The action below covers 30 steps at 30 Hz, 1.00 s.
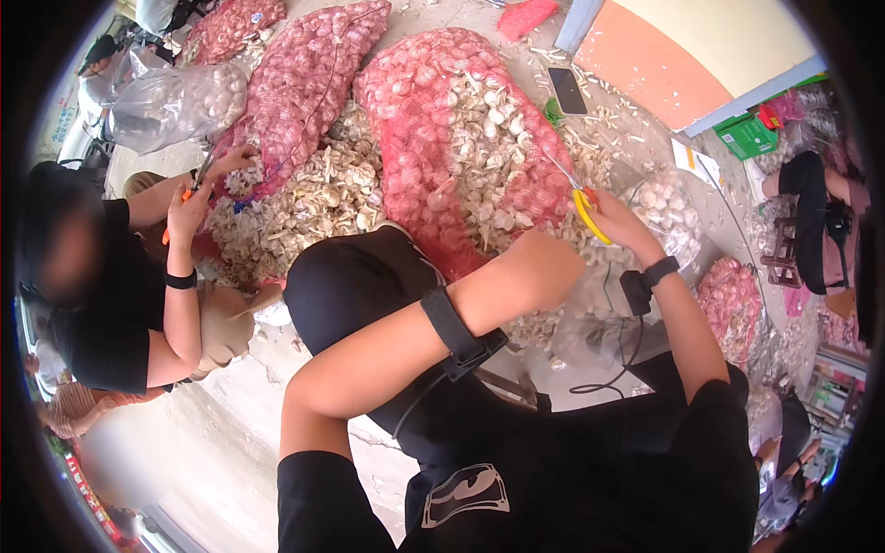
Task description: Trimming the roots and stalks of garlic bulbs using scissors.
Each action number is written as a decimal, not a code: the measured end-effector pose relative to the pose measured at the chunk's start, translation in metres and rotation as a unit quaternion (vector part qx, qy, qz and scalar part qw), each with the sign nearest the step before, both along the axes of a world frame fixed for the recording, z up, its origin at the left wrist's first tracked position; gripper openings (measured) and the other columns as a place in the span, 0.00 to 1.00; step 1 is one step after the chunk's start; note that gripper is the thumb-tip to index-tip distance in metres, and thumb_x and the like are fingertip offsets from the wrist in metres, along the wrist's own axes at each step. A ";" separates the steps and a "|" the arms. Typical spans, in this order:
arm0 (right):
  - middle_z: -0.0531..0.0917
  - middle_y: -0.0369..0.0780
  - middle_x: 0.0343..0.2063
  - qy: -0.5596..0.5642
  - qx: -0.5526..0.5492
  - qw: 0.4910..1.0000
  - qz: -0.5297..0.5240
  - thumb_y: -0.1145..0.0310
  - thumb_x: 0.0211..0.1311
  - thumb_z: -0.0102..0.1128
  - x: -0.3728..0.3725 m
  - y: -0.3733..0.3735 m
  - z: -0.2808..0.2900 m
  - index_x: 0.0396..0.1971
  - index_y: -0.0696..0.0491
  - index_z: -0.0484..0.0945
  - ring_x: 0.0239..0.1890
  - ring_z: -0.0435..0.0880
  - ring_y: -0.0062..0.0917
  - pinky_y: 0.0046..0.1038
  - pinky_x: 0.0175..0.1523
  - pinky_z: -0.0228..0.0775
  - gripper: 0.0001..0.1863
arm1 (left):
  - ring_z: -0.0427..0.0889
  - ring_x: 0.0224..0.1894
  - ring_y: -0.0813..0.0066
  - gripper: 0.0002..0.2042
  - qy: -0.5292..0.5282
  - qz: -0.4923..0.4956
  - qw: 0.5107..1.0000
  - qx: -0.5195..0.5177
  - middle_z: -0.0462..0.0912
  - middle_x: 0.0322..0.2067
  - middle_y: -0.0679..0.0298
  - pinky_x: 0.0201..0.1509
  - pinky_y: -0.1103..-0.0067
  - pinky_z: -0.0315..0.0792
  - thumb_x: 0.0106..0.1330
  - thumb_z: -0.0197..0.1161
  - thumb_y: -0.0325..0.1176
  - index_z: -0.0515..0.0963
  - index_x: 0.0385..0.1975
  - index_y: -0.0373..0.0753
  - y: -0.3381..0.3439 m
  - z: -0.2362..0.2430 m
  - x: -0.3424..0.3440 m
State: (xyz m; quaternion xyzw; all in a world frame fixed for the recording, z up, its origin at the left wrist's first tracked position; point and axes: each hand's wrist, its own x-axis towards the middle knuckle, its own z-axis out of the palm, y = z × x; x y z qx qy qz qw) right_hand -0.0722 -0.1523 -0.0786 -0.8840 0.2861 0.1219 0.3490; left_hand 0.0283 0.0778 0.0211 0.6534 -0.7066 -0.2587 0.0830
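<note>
Yellow-handled scissors [587,214] are gripped in my right hand [619,221], their blades pointing up and left over the opened red mesh sack [406,120]. Loose garlic bulbs [489,115] with stalks fill the sack's opening. My left hand [551,267] is just below and left of the scissors, smeared by motion, so its fingers and anything in them cannot be made out. Beyond my right hand, a clear plastic bag [668,207] holds pale garlic bulbs.
At left, a co-worker's hand [184,214] holds orange-handled scissors beside another red mesh sack [318,69]. Garlic trimmings [323,198] lie heaped between us. A phone [567,90] rests on the floor near a wall corner. A small red mesh sack [728,309] stands at right.
</note>
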 end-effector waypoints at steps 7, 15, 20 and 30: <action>0.85 0.53 0.44 0.138 -0.118 0.976 0.123 0.36 0.64 0.46 0.135 -0.026 -0.087 0.46 0.59 0.82 0.47 0.85 0.47 0.43 0.49 0.76 0.38 | 0.84 0.35 0.63 0.06 -0.052 0.074 0.995 -0.042 0.84 0.28 0.61 0.39 0.70 0.73 0.55 0.64 0.30 0.80 0.32 0.39 0.024 0.022 0.018; 0.85 0.48 0.49 0.231 -0.223 0.931 0.174 0.31 0.54 0.50 0.199 -0.034 -0.141 0.48 0.54 0.84 0.52 0.84 0.41 0.41 0.53 0.77 0.41 | 0.82 0.42 0.66 0.09 -0.036 0.089 0.995 0.008 0.84 0.35 0.60 0.45 0.73 0.70 0.56 0.65 0.31 0.80 0.37 0.39 0.017 0.040 0.013; 0.85 0.47 0.49 0.230 -0.236 0.933 0.145 0.34 0.54 0.52 0.228 0.011 -0.131 0.48 0.53 0.85 0.53 0.84 0.40 0.40 0.53 0.77 0.37 | 0.83 0.42 0.67 0.12 -0.027 0.086 0.995 0.035 0.84 0.36 0.61 0.46 0.72 0.71 0.58 0.64 0.31 0.80 0.41 0.38 0.017 0.041 0.015; 0.87 0.47 0.44 0.205 -0.231 0.943 0.126 0.42 0.54 0.60 0.218 0.020 -0.107 0.45 0.51 0.86 0.49 0.86 0.40 0.39 0.51 0.78 0.30 | 0.83 0.41 0.66 0.12 -0.027 0.091 0.994 0.052 0.84 0.37 0.62 0.44 0.71 0.72 0.58 0.64 0.31 0.80 0.41 0.39 0.007 0.025 0.019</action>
